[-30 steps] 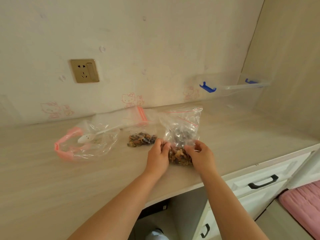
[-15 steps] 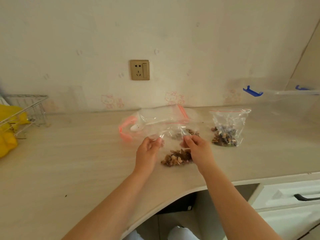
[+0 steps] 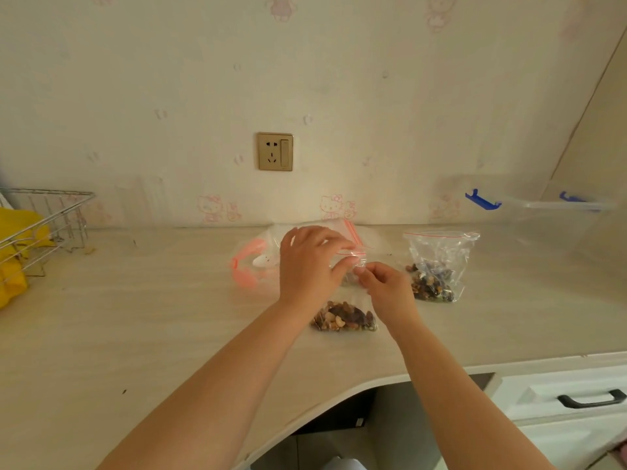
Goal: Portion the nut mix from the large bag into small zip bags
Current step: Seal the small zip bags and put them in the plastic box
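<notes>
Pale wood-grain countertop [image 3: 135,317] runs below cartoon wallpaper with a brass wall socket [image 3: 274,151]. Both hands pinch the red zip edge of a small zip bag [image 3: 344,318] with nut mix in its bottom: left hand [image 3: 310,262] with thumb and fingers curled, right hand [image 3: 386,290] at the right corner. 1 filled small bag [image 3: 437,266] stands to the right. Behind the hands lies the large bag [image 3: 252,262] with a pink zip.

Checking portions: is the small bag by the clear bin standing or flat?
Standing: the small bag sits upright, nuts at its bottom, red-lined top uppermost.
</notes>
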